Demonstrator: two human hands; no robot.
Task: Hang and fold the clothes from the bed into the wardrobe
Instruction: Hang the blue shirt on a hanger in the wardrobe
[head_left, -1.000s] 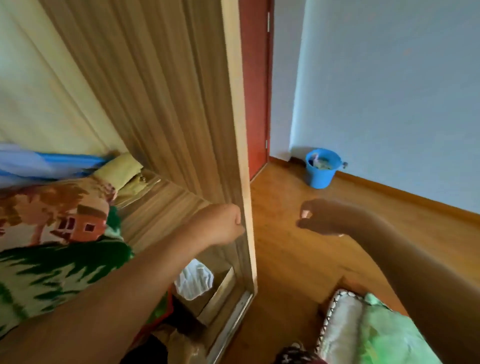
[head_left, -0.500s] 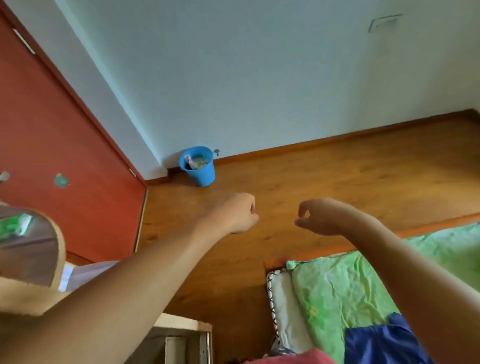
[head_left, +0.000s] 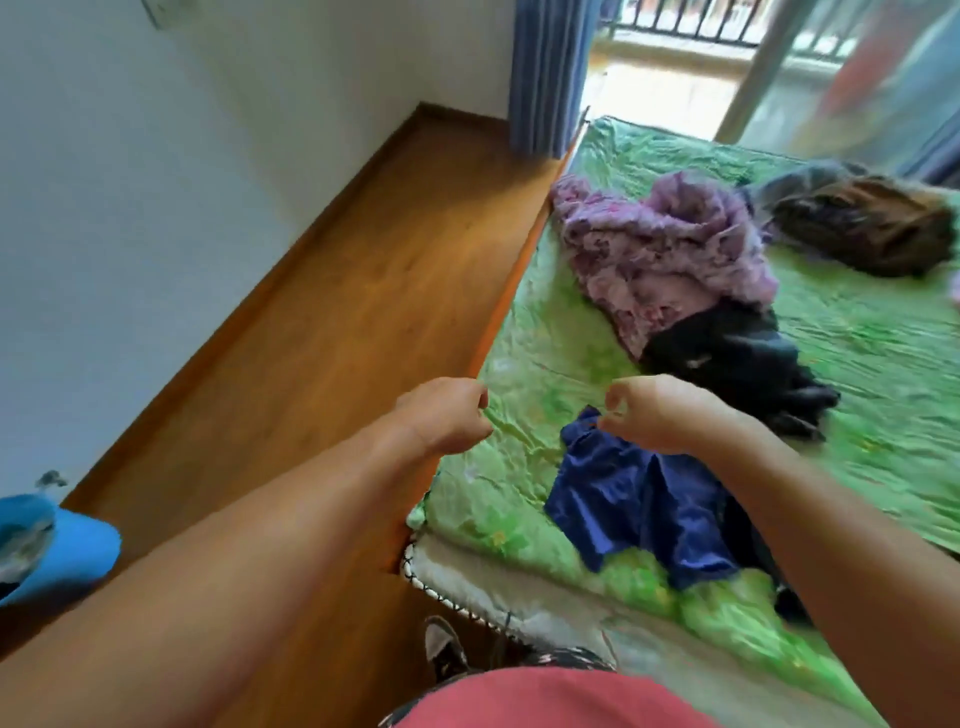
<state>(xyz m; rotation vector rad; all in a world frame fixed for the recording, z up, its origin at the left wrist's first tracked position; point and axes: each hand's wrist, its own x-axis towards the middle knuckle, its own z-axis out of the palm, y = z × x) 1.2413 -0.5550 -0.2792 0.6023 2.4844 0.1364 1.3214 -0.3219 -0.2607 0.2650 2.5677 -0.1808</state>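
The bed with its green flowered sheet fills the right side. On it lie a crumpled purple garment, a black garment just below it, a blue garment nearest me, and a brown and grey garment at the far right. My left hand is a curled fist over the bed's left edge and holds nothing. My right hand hovers above the blue garment's top corner, fingers curled toward the thumb, holding nothing. The wardrobe is out of view.
A strip of wooden floor runs between the white wall and the bed. A blue bucket stands at the lower left. A blue curtain hangs at the far end beside a bright balcony opening.
The view has swung right, from the wardrobe past the red door and bucket to the bed. Both hands keep their curled poses and now hang over the bed.
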